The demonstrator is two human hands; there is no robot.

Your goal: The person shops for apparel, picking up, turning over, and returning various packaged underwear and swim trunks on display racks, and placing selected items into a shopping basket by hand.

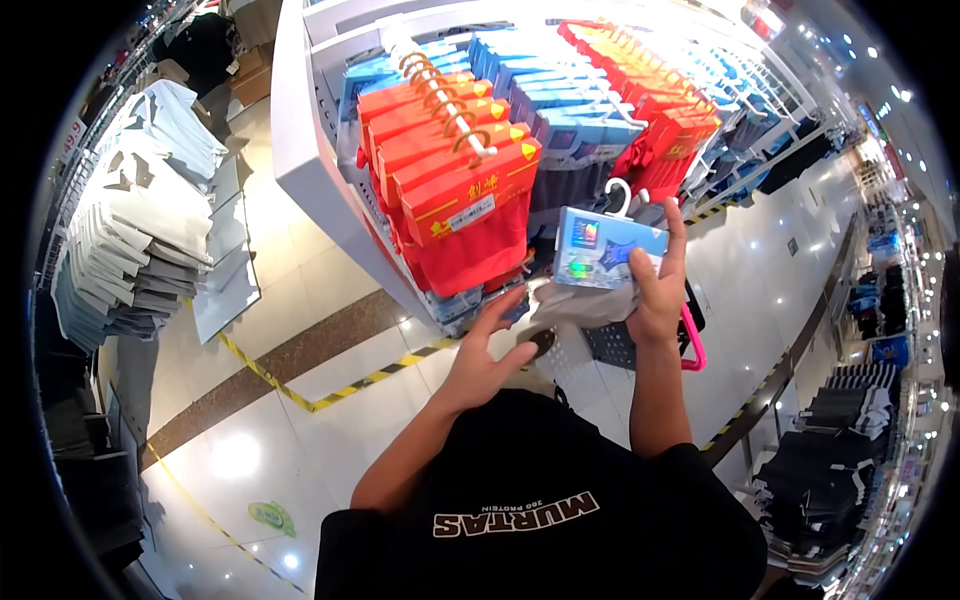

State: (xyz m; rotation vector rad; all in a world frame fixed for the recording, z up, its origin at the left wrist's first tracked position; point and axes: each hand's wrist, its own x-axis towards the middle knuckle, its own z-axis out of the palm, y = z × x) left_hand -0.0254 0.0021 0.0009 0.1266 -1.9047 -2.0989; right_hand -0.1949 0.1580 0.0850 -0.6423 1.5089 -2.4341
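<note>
My right hand [657, 285] grips a packaged pair of underpants [609, 250], with the thumb on the front of its light blue card. A white hook stands up from the card, and grey cloth hangs below it. My left hand [487, 355] is held out with its fingers apart and nothing in it, just below the red packages. Those red packaged underpants [470, 200] hang in a row by brown hooks on a white rod. Behind the held package, more blue packages [585, 125] hang on the rack.
A white display rack [298, 120] carries further red packages [665, 110] on its right. Pale folded clothes [140, 220] hang at left, dark clothes [825, 470] at lower right. Yellow-black tape [375, 375] marks the tiled floor. A pink-edged basket [692, 340] is by my right forearm.
</note>
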